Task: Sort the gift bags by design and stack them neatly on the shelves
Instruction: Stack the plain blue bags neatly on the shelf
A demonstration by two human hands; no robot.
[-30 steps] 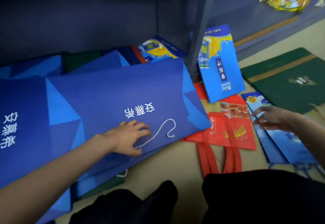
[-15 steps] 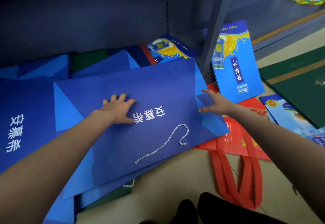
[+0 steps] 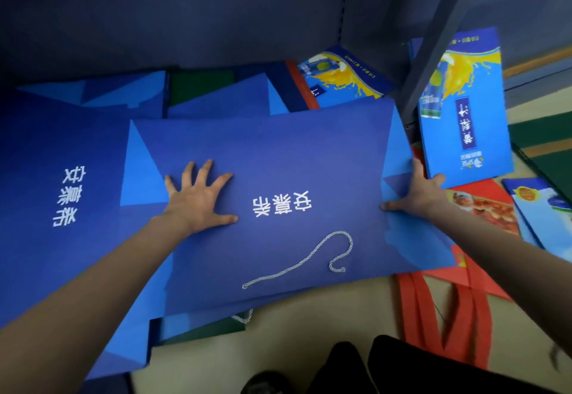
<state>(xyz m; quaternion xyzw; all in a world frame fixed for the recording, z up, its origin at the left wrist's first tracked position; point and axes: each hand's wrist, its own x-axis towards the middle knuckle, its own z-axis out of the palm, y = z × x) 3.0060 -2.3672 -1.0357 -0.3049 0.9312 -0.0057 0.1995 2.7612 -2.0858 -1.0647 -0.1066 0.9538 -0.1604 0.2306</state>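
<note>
Our left hand presses flat, fingers spread wide, on the blue bag; our right hand grips its right edge.

Blue gift bag flat atop overlapping blue bags.

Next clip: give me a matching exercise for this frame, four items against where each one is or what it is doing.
Things:
1. left hand
2. right hand
3. white cord handle
4. red bag

States:
A. grips the right edge of the top dark blue bag
B. lies loose on the bag's face
C. on the floor, partly under the blue bag
D. pressed flat, fingers spread

Pairs: 1-D, 2-A, 3-B, 4-C
</note>
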